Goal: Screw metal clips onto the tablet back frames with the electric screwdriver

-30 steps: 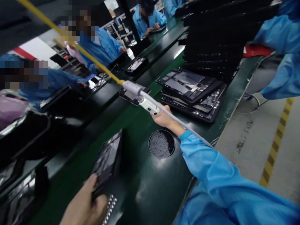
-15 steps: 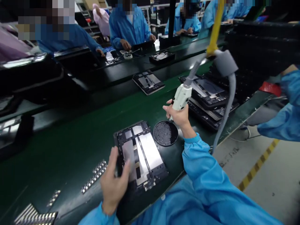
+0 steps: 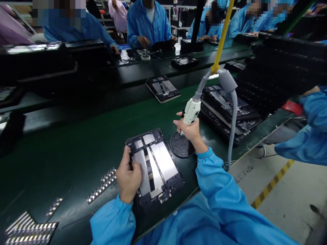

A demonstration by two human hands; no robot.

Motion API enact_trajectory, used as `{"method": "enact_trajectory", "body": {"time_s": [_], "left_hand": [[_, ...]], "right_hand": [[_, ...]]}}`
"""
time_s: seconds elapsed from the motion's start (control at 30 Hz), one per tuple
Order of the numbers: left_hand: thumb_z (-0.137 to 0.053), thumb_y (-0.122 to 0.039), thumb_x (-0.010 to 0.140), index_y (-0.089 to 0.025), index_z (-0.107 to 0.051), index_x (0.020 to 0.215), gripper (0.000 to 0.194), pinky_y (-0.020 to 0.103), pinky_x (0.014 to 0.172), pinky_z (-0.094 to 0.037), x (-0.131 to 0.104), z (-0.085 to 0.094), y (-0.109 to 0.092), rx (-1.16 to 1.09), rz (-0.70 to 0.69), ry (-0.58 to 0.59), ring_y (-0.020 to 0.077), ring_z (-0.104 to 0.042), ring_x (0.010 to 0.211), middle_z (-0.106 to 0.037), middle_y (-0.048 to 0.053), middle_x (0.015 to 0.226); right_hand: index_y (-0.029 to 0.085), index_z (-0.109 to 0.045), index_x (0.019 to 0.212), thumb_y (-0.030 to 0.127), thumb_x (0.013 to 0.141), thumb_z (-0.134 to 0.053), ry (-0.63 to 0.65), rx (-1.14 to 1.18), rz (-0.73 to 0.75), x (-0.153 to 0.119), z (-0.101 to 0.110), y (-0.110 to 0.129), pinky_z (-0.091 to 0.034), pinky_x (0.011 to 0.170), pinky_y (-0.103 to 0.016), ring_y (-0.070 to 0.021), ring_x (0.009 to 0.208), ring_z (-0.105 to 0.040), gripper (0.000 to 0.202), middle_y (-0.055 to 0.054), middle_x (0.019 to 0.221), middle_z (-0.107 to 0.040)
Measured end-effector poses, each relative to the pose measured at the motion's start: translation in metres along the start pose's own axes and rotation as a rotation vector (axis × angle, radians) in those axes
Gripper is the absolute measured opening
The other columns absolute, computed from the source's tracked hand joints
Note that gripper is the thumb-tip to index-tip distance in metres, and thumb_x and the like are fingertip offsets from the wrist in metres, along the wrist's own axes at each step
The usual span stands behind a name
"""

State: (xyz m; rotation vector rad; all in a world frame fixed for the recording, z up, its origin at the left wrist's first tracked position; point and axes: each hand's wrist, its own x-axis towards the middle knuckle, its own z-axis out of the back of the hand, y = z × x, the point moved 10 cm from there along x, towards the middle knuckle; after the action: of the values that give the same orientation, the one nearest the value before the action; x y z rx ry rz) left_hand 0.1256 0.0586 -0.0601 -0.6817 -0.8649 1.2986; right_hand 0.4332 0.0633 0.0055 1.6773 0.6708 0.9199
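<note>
My right hand (image 3: pixel 191 132) is wrapped round a white electric screwdriver (image 3: pixel 192 110) hanging on a grey cable. The screwdriver's lower end is over a round black screw tray (image 3: pixel 181 145) filled with small pieces, probably screws; whether the tip touches them cannot be made out. Left of the tray lies an opened tablet (image 3: pixel 163 158), its silver batteries and black internal parts facing up. My left hand (image 3: pixel 128 178) grips the tablet's left edge, thumb on top and fingers along the side.
Stacked opened tablets (image 3: pixel 224 112) stand right of the screwdriver, and another tablet (image 3: pixel 162 89) lies farther back. Strips of small parts (image 3: pixel 102 185) are at left. A yellow strap (image 3: pixel 221 41) holds up the cable. Co-workers in blue sit opposite; a blue sleeve (image 3: pixel 293 143) is at right.
My left hand has closed onto the tablet's left edge from hovering over it with fingers apart. My right hand has lowered the screwdriver to the screw tray.
</note>
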Motion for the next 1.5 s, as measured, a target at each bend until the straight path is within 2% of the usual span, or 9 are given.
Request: {"method": "enact_trajectory", "body": {"time_s": [0.1, 0.27, 0.43, 0.53, 0.67, 0.8, 0.97, 1.27, 1.5], "left_hand": [[-0.055, -0.034, 0.088, -0.018, -0.051, 0.138, 0.053, 0.037, 0.108, -0.044, -0.005, 0.003, -0.01, -0.012, -0.034, -0.081, 0.0235, -0.06, 0.12, -0.059, 0.008, 0.135], [-0.053, -0.037, 0.091, -0.021, -0.073, 0.1, 0.027, 0.044, 0.116, -0.036, -0.013, -0.001, -0.035, 0.007, -0.197, -0.072, 0.0208, -0.069, 0.102, -0.076, 0.001, 0.1], [-0.058, -0.032, 0.089, -0.02, -0.072, 0.101, 0.022, 0.043, 0.111, -0.042, -0.007, 0.033, -0.04, -0.006, -0.22, -0.181, 0.0199, -0.068, 0.104, -0.075, 0.003, 0.101], [-0.062, -0.038, 0.085, -0.019, -0.074, 0.095, 0.024, 0.038, 0.096, -0.053, -0.001, 0.061, -0.034, 0.054, -0.209, -0.225, 0.0205, -0.068, 0.099, -0.071, 0.007, 0.111], [-0.069, -0.049, 0.072, -0.016, -0.073, 0.084, 0.036, 0.031, 0.066, -0.057, 0.003, 0.077, 0.007, -0.041, 0.065, -0.144, 0.0172, -0.066, 0.068, -0.071, 0.007, 0.081], [-0.078, -0.051, 0.056, -0.013, -0.067, 0.076, 0.045, 0.03, 0.06, -0.057, -0.007, 0.054, 0.04, -0.302, 0.383, 0.04, 0.0188, -0.068, 0.061, -0.069, 0.007, 0.066], [-0.068, -0.053, 0.068, -0.012, -0.069, 0.077, 0.041, 0.028, 0.056, -0.054, -0.004, 0.018, 0.028, -0.266, 0.339, 0.282, 0.0195, -0.069, 0.064, -0.071, 0.009, 0.066], [-0.067, -0.026, 0.074, -0.018, -0.072, 0.071, 0.01, 0.025, 0.059, -0.042, 0.016, 0.016, 0.013, -0.082, 0.126, 0.188, 0.0123, -0.055, 0.061, -0.067, 0.002, 0.073], [-0.063, -0.013, 0.071, -0.017, -0.067, 0.069, 0.006, 0.024, 0.06, -0.042, 0.019, 0.018, 0.008, -0.095, 0.146, 0.196, 0.0119, -0.054, 0.061, -0.062, 0.0, 0.067]], "right_hand": [[0.018, -0.062, 0.082, 0.026, 0.063, -0.074, -0.002, -0.027, 0.013, -0.001, 0.0, 0.0, -0.044, 0.042, -0.028, -0.0114, 0.034, -0.048, 0.024, 0.009, 0.039, -0.053], [0.018, -0.061, 0.079, 0.029, 0.063, -0.074, -0.006, -0.067, 0.014, -0.003, 0.0, -0.001, -0.043, 0.043, -0.027, -0.0113, 0.034, -0.049, 0.023, 0.009, 0.038, -0.053], [0.018, -0.062, 0.082, 0.028, 0.063, -0.074, 0.012, -0.071, 0.024, -0.003, -0.005, -0.002, -0.043, 0.042, -0.027, -0.0109, 0.034, -0.048, 0.024, 0.01, 0.039, -0.052], [0.017, -0.064, 0.087, 0.027, 0.065, -0.074, 0.025, -0.078, 0.032, -0.005, -0.006, -0.002, -0.043, 0.042, -0.027, -0.0106, 0.035, -0.048, 0.026, 0.01, 0.041, -0.053], [0.017, -0.066, 0.092, 0.021, 0.065, -0.076, 0.001, -0.092, 0.103, -0.008, 0.0, 0.009, -0.045, 0.045, -0.027, -0.0102, 0.036, -0.049, 0.028, 0.009, 0.043, -0.056], [0.021, -0.067, 0.097, 0.014, 0.068, -0.075, -0.007, 0.04, 0.19, -0.014, -0.002, 0.03, -0.044, 0.043, -0.028, -0.0103, 0.035, -0.049, 0.031, 0.008, 0.044, -0.058], [0.022, -0.065, 0.102, 0.018, 0.07, -0.075, 0.126, 0.139, 0.172, -0.041, -0.038, 0.05, -0.046, 0.042, -0.03, -0.0116, 0.034, -0.048, 0.034, 0.01, 0.044, -0.054], [0.022, -0.061, 0.109, 0.024, 0.074, -0.075, 0.387, 0.191, 0.066, -0.09, -0.128, 0.058, -0.045, 0.041, -0.029, -0.011, 0.036, -0.05, 0.038, 0.009, 0.048, -0.056], [0.02, -0.059, 0.109, 0.023, 0.072, -0.074, 0.486, 0.161, -0.05, -0.104, -0.185, 0.026, -0.048, 0.045, -0.03, -0.0111, 0.039, -0.051, 0.04, 0.01, 0.049, -0.056]]}}
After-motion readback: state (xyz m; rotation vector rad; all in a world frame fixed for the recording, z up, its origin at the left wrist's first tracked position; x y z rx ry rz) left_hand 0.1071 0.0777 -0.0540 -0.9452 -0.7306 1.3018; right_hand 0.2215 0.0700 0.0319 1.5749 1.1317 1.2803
